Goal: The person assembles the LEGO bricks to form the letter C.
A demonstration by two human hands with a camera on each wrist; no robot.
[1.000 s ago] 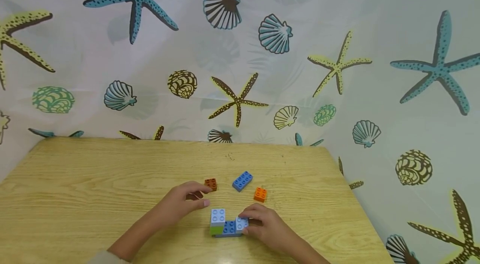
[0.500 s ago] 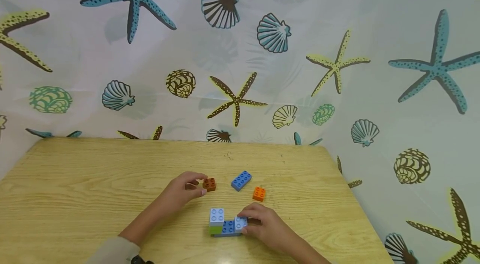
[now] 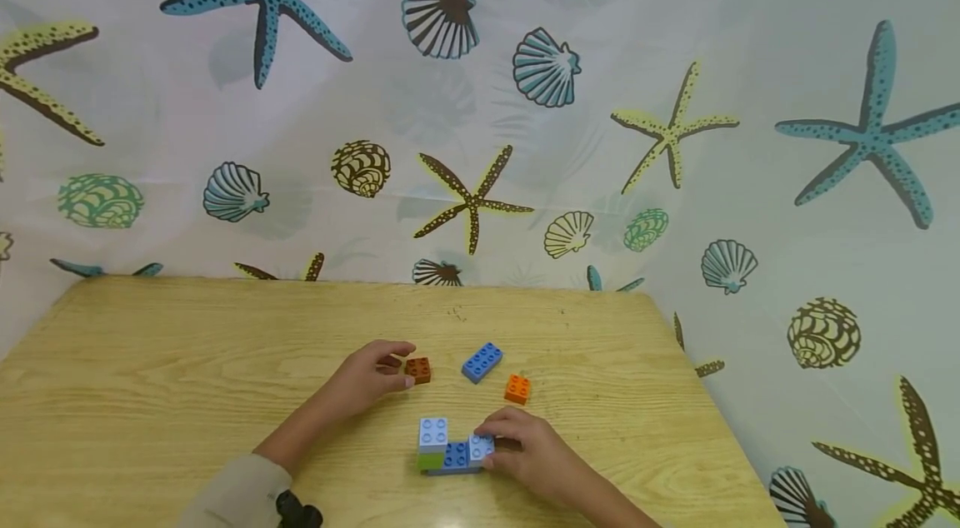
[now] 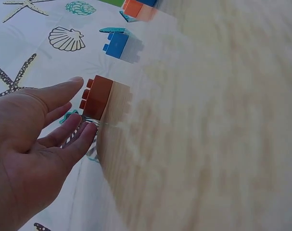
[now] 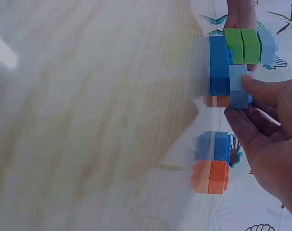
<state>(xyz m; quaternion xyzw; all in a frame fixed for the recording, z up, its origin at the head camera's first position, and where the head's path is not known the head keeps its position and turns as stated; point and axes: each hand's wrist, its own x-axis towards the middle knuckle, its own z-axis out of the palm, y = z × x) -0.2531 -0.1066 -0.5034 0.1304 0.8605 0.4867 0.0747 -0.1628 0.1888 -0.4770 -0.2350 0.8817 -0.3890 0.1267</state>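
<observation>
"What's nearest me?"

"The build (image 3: 455,456), on the desk (image 3: 187,345). Your right hand (image 3: 534,453) pinches the pale brick (image 3: 478,449) at its right end. Just beyond lies the orange brick (image 3: 517,389), then the brown brick (image 3: 418,370), with your left hand (image 3: 362,381) spread at it, thumb and fingers apart; whether they touch it, I can't tell."

"How will the brown brick handle?"

"Likely light, stiff, tough, a bit slick. Take it low, by opposite flat sides. The blue brick (image 3: 482,362) lies slightly farther off, to the right."
</observation>
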